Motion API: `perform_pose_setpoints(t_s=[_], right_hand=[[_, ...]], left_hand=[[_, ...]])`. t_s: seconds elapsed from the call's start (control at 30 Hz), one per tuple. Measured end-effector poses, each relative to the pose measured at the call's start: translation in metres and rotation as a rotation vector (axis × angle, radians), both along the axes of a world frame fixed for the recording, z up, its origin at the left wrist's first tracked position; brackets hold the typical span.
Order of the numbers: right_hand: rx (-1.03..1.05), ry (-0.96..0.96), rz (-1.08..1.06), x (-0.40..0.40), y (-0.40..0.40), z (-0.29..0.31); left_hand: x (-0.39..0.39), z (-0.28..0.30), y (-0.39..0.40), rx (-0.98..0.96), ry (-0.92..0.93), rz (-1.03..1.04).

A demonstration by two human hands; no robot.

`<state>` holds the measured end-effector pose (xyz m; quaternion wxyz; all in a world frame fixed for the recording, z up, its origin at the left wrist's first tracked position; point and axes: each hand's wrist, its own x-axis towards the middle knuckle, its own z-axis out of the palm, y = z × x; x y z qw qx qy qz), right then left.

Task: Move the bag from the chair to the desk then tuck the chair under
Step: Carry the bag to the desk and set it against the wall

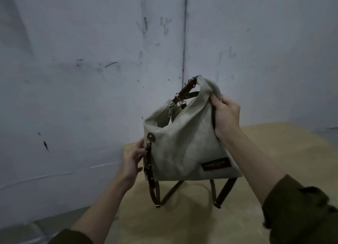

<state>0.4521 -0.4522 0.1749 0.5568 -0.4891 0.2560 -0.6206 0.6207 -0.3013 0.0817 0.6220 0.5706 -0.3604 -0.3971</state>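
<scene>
Head view, single frame. Pale grey-beige fabric bag (184, 145) held upright over a light wooden surface (265, 152); whether its base touches the surface cannot be told, though the dark brown straps (225, 190) hanging below it reach down to the wood. Right hand (226, 115) at 2 o'clock of the bag, fingers clamped on the bunched fabric at the bag's top corner. Left hand (132, 163) at 9 o'clock of the bag, fingers loosely spread, fingertips at the bag's left edge beside a studded brown strap (148, 168); firm grip there cannot be confirmed. The two hands are well apart, the bag between them. Dark label patch (215, 164) on the bag's lower right front; text unreadable. Metal clips (178, 99) near the top opening. Both forearms bare, dark olive sleeves (300, 212) pushed back. Scuffed pale wall (91, 60) behind the surface, from 9 to 3 o'clock.
</scene>
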Motion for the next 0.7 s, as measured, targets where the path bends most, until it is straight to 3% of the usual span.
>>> perform_pose_setpoints(t_s=[0.23,0.47,0.7], right_hand=[[0.022,-0.011,0.115,0.06,-0.099,0.006],[-0.052,-0.028,0.272,0.107,-0.18,0.011],[-0.157,0.424,0.369,0.15,-0.219,-0.037]], left_hand=[[0.042,0.011,-0.098,-0.068,-0.2,0.232],[0.082,0.021,-0.196,-0.086,-0.25,0.541],[0.114,-0.026,-0.2,0.044,-0.335,0.808]])
